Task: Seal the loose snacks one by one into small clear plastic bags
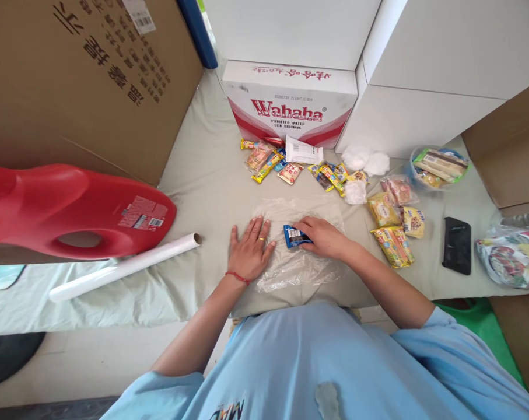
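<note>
A sheet of clear plastic film [299, 271] lies wrinkled on the cloth-covered table before me. My left hand [250, 248] rests flat at the film's left edge, fingers spread, with a ring and a red string bracelet on it. Over the film's middle, my right hand [321, 236] grips a small blue snack packet [294, 236] by its right side. A white barcode label shows on the packet. Behind the film are two groups of wrapped snacks, among them a red-and-white packet [290, 172] and a yellow packet [332, 177].
At the back stands a Wahaha water carton [293, 111]. A red jug [80, 210] and a white roll [124, 268] lie left. To the right are more snack packets [393, 245], a plastic tub [439, 166] of snacks, a black phone [457, 245] and a patterned bag [511, 256].
</note>
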{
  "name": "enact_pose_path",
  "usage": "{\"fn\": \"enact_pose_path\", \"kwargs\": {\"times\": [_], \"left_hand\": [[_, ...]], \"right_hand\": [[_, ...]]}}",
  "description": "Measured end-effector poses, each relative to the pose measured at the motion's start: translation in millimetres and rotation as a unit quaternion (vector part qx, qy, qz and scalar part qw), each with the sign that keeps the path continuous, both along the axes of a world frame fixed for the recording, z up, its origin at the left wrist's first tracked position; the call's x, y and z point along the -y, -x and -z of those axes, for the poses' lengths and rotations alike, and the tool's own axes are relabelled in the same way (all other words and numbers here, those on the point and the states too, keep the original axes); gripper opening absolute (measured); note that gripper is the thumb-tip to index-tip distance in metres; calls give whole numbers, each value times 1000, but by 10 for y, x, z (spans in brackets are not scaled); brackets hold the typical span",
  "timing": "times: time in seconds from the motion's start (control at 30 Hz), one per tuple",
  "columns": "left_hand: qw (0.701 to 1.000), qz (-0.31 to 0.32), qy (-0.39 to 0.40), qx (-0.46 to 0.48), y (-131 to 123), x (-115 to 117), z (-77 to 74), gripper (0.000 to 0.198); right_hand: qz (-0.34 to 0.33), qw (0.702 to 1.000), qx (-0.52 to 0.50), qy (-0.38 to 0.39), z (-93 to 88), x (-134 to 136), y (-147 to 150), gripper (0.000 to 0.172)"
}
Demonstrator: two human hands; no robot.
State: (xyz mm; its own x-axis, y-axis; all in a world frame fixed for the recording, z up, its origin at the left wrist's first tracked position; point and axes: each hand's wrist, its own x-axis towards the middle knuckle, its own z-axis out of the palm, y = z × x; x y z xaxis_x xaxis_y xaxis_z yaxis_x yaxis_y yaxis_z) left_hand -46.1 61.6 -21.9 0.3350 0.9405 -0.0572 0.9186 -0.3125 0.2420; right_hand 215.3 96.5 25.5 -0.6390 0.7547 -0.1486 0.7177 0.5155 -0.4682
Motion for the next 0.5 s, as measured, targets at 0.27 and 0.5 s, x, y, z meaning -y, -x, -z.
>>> {"fn": "enact_pose_path", "kwargs": {"times": [0.27,0.5], "left_hand": [[988,71,-99,90,283,166,-139,50],[939,300,21,165,585,456,-151,37]], "right_hand": [[10,994,-102,-24,-205,473,-554,38],[39,992,-93,-74,236,1196,-704,22]]}}
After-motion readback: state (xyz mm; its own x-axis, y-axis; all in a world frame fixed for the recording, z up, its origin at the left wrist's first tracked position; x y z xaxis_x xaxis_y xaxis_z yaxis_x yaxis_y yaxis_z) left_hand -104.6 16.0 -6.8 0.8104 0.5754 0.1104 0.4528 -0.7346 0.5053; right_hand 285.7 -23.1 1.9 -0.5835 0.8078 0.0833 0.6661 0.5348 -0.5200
